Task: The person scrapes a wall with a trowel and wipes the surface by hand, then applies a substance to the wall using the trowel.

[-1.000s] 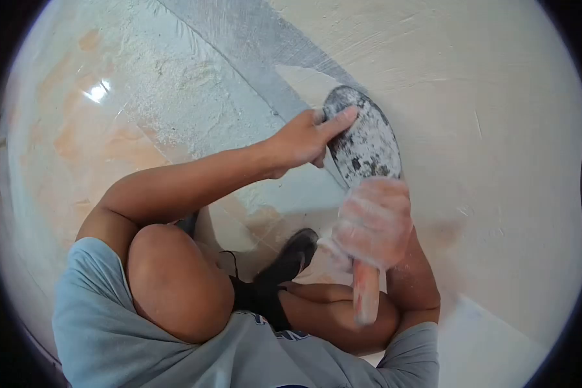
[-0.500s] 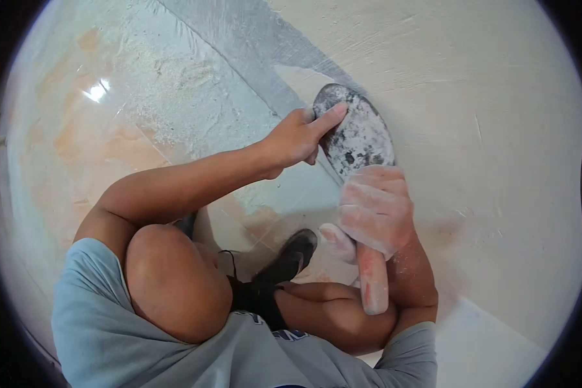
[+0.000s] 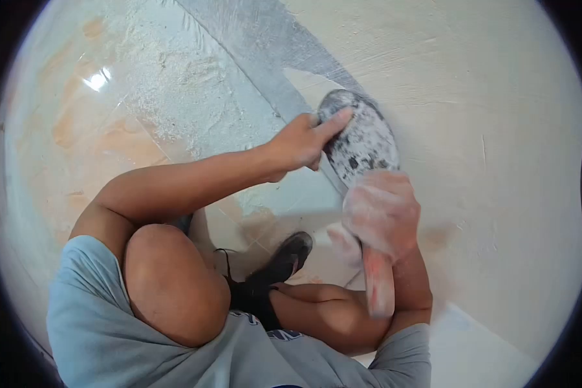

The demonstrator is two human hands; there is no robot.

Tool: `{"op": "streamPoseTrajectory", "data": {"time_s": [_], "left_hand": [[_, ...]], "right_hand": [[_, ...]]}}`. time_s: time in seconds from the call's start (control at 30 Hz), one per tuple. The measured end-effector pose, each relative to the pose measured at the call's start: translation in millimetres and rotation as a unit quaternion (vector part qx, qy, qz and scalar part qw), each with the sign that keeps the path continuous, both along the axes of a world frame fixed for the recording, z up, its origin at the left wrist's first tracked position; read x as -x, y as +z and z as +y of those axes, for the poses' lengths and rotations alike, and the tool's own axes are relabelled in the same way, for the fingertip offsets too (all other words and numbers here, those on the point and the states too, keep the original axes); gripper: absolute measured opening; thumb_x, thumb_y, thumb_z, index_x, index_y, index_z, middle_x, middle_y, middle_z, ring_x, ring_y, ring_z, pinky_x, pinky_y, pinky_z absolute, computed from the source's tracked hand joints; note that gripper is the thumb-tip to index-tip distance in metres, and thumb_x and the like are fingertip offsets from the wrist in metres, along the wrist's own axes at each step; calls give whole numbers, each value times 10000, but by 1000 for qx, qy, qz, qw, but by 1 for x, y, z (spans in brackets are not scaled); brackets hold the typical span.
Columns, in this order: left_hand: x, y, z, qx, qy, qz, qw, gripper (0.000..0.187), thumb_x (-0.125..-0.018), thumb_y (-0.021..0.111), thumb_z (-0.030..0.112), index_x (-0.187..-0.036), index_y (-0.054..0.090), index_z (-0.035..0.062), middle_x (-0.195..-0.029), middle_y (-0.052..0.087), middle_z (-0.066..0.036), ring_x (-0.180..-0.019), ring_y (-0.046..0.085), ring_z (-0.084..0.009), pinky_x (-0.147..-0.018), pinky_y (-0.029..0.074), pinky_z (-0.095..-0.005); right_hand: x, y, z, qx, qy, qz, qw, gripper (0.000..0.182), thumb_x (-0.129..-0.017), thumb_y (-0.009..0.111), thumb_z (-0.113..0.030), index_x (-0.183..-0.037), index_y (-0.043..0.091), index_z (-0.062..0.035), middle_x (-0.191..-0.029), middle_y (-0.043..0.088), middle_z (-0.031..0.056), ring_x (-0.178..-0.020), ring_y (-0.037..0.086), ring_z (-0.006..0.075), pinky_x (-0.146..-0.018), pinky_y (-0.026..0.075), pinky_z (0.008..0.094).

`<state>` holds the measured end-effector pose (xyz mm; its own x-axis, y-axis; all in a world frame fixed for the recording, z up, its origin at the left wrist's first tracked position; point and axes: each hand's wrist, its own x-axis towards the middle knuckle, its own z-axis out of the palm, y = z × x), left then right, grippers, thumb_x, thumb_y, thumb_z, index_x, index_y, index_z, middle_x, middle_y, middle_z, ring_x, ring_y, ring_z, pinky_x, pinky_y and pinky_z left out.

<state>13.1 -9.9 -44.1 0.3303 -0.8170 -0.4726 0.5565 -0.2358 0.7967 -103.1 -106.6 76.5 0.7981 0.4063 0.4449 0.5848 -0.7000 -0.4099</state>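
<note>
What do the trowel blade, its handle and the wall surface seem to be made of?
Trowel blade: likely metal, dark grey and thin, speckled with white residue. Handle: reddish, rounded, perhaps wood or plastic; blur leaves it open. Wall: pale matte plaster or putty, streaked with fine lines. Right hand is dusted white.

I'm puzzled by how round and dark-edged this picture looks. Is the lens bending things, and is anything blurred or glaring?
Head view: a fisheye lens bends the scene into a circle with black corners; a bright glare spot shines on the glossy tiled floor; the dust-whitened right hand and its reddish trowel handle are motion-smeared; the left hand on the grey plaster-caked trowel blade looks sharper.
</note>
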Motion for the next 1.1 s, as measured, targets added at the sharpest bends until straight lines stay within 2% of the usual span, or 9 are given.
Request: {"op": "streamPoseTrajectory", "data": {"time_s": [0.4, 0.47, 0.53, 0.67, 0.73, 0.8, 0.83, 1.07, 1.1], "left_hand": [[0, 1, 0, 51, -17, 10, 999, 770, -918, 593, 762, -800, 637, 2, -637, 522, -47, -563, 497, -151, -526, 423, -323], [-2, 8, 3, 68, -34, -3, 997, 757, -931, 585, 752, -786, 621, 10, -634, 511, -44, -566, 489, -149, -517, 409, -319], [1, -1, -3, 22, 38, 30, 999, 732, -955, 565, 736, -767, 604, 29, -632, 498, -37, -560, 465, -138, -518, 392, -304], [-4, -4, 1, 24, -38, 22, 999, 667, -1021, 488, 688, -825, 610, 62, -658, 496, -21, -552, 459, -129, -537, 394, -295], [-5, 14, 4, 62, -59, 11, 996, 662, -1022, 488, 684, -798, 600, 72, -635, 483, -19, -544, 450, -132, -533, 388, -302], [-4, 10, 3, 33, -17, 28, 999, 657, -1021, 492, 683, -762, 581, 85, -636, 488, -23, -538, 450, -138, -543, 405, -301], [-7, 4, 2, 8, 2, 16, 1000, 658, -1021, 492, 684, -758, 576, 87, -634, 489, -24, -535, 451, -139, -548, 416, -302], [-4, 9, 2, 32, -1, 33, 999, 650, -1032, 474, 677, -786, 581, 85, -641, 470, 4, -553, 437, -123, -542, 370, -300], [-12, 3, 3, 5, -27, 39, 999, 636, -1037, 467, 672, -795, 581, 94, -653, 466, 12, -564, 423, -115, -542, 360, -295]], "right_hand": [[0, 5, 17, -60, -19, -71, 996, 172, -722, 723, -83, -704, 566, -14, -601, 525, 40, -442, 505, 195, -430, 398, 303], [-2, 6, 19, -73, -43, -38, 996, 263, -641, 782, -105, -629, 520, -112, -591, 430, 5, -437, 435, 186, -397, 337, 305], [-6, -3, 2, -51, -6, -33, 998, 199, -729, 757, -109, -681, 576, -43, -614, 545, 32, -441, 512, 200, -427, 411, 313], [1, 15, 13, 8, -11, 58, 998, 187, -722, 739, -96, -665, 566, -52, -633, 552, 51, -488, 547, 215, -464, 440, 322], [-1, 14, 21, -32, -42, -13, 999, 208, -706, 738, -90, -643, 542, -71, -636, 539, 53, -509, 550, 226, -472, 435, 329], [-6, 12, 9, 61, -24, 24, 998, 230, -689, 750, -106, -633, 529, -87, -628, 513, 43, -495, 532, 227, -457, 407, 327], [-8, 4, 9, -34, -45, 34, 998, 234, -677, 752, -116, -632, 524, -91, -624, 496, 44, -498, 530, 218, -466, 400, 333], [-8, 6, 12, -21, -72, -16, 997, 221, -655, 741, -36, -649, 525, -77, -609, 473, 29, -488, 519, 225, -466, 391, 341], [-15, -2, 5, -65, -53, -14, 996, 180, -651, 780, -103, -699, 611, -140, -613, 507, -25, -466, 527, 147, -427, 397, 297]]}}
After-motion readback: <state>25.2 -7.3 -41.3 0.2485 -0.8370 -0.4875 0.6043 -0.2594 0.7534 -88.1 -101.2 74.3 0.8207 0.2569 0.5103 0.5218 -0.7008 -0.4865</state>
